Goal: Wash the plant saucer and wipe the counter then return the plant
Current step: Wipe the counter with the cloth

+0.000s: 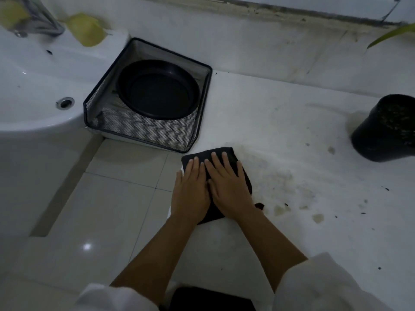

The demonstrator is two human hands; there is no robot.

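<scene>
Head cam: black saucer (158, 89) lies alone, right side up, in the black mesh tray (143, 131) btwn the sink (33, 86) and the white counter (292, 108). The black plant pot (386, 129) stands on the counter at far R, well apart from the tray, w/ a green leaf (390, 34) above it. My L hand (190, 191) and R hand (229, 187) lie side by side, palms down, fingers straight and flat, gripping nothing, pressing a black cloth (224, 152) onto the counter's near edge, w/ brown stains (280, 182) and dark specks just R of the cloth.
</scene>
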